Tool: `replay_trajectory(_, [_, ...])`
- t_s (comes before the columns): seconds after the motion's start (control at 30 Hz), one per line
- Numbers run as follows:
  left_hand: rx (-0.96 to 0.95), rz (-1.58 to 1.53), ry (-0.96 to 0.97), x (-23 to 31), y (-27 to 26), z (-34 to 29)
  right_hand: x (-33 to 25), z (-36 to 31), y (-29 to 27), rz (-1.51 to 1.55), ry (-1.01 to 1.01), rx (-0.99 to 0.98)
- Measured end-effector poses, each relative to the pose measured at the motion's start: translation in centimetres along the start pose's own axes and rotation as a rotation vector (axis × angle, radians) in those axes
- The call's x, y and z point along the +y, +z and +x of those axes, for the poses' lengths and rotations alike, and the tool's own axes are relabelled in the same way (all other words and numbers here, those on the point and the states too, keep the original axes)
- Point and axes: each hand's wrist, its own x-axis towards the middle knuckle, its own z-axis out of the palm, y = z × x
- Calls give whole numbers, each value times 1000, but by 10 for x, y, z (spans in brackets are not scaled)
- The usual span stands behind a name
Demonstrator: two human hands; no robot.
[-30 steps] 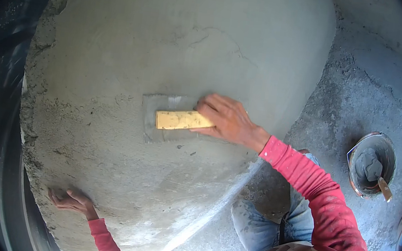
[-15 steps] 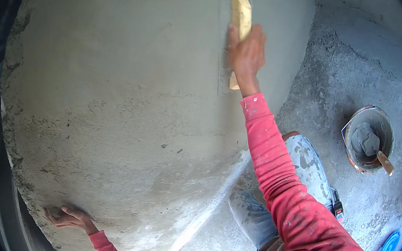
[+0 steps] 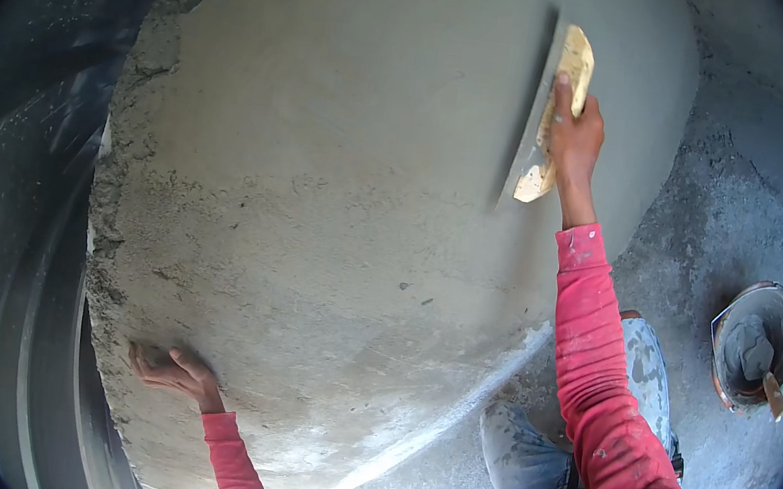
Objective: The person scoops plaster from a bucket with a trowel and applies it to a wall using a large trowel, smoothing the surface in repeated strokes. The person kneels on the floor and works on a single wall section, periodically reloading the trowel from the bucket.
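Note:
My right hand [image 3: 576, 142] is wrapped round the pale yellow handle of a plastering trowel [image 3: 538, 150], thumb lying along the handle. The trowel's thin, long blade is tilted, its left edge raised off the wet grey plaster and casting a dark shadow. Smooth plaster covers the upper part of the wall [image 3: 359, 113]; lower down the surface is rougher and paler. At the wall's broken left edge, my left hand [image 3: 175, 374] rests with thumb and fingers apart in a loose curve. Nothing shows in it.
To the right, a bucket [image 3: 720, 346] of grey mortar stands on the concrete floor [image 3: 672, 269]. A tool with a wooden handle [image 3: 773, 397] leans in it. Dark sheeting [image 3: 12, 227] hangs beyond the wall's left edge. My bent knees in stained jeans [image 3: 522, 456] are close to the wall's foot.
The trowel has gone from lying flat on the plaster to being tilted, with its left edge up. My view has swung left, so everything sits further right. The left hand stays by the wall's edge.

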Motion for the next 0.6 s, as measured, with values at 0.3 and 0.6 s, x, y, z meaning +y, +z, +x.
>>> replay_trajectory(0.3, [-19,-91,-10,-9,-3,-4,-134,-177,62,263,-761,-860])
replay_trajectory(0.6, [146,32,-58,-15,7,5,42,-100,-241,434,376,-555])
